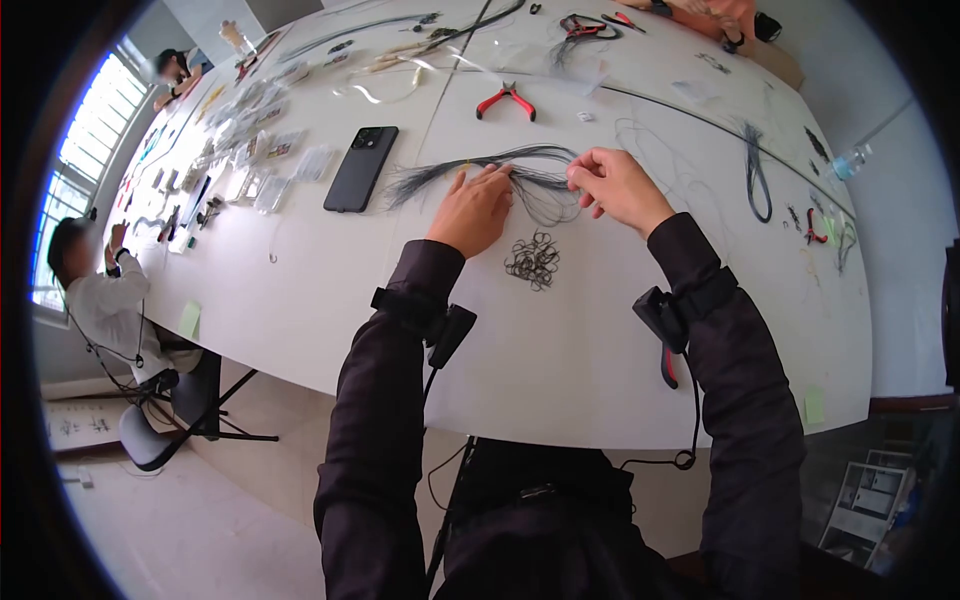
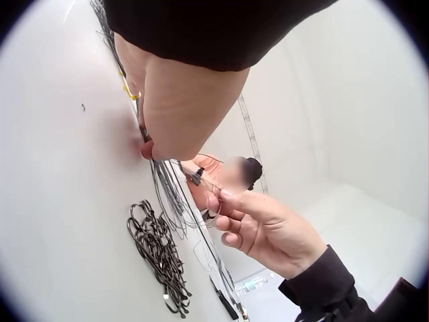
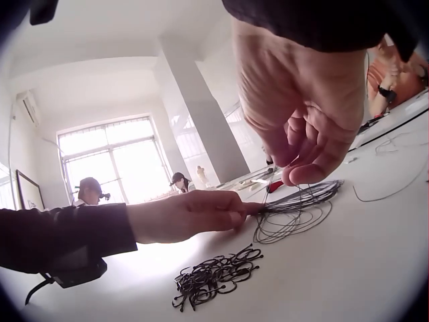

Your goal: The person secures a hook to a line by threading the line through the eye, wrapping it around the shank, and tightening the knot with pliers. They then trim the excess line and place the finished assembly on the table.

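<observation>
My left hand [image 1: 472, 212] rests on a bundle of thin dark-grey cords [image 1: 425, 180], its fingers mostly straight and pressing it to the table. In the right wrist view its index fingertip lies at the bundle's near end, where the cords bend into loops. My right hand [image 1: 622, 188] is raised just right of the bundle. Between thumb and forefinger it pinches a thin cord strand [image 3: 271, 177] that runs up from the loops; its other fingers are curled. A tangled pile of dark curved hooks [image 1: 532, 262] lies on the table in front of both hands.
Red-handled pliers [image 1: 506, 102] lie beyond the bundle. A black phone [image 1: 361, 168] is left of it. Many small plastic packets [image 1: 250, 150] cover the table's left side. Another cord coil [image 1: 757, 175] lies right. A red-and-black handle [image 1: 668, 367] shows by my right forearm. Other people sit around the table.
</observation>
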A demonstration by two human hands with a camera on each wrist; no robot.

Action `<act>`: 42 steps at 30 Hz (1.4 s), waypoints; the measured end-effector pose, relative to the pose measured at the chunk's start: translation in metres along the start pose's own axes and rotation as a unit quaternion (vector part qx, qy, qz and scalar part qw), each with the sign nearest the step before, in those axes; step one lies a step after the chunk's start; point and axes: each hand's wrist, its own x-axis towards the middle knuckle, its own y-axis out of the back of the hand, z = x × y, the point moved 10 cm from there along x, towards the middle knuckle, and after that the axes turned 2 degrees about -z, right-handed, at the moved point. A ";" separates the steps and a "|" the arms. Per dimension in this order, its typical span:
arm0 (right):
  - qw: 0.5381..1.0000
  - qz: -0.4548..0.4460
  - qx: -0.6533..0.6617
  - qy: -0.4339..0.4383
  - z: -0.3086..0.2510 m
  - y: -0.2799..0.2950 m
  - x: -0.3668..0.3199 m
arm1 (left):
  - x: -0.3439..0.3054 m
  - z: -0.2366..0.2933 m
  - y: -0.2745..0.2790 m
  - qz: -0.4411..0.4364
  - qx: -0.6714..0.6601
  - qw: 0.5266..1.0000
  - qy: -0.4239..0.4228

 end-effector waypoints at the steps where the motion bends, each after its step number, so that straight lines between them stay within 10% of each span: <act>1: 1.000 0.007 0.008 -0.015 -0.002 0.004 -0.002 | 0.000 -0.002 0.000 0.002 -0.002 1.000 0.007; 24: 0.996 0.007 -0.017 -0.086 0.020 0.009 -0.004 | 0.006 -0.026 0.004 0.056 -0.039 0.996 0.065; 42: 0.923 0.195 0.285 0.171 -0.066 0.167 -0.129 | 0.013 -0.042 0.003 0.075 -0.045 0.991 0.105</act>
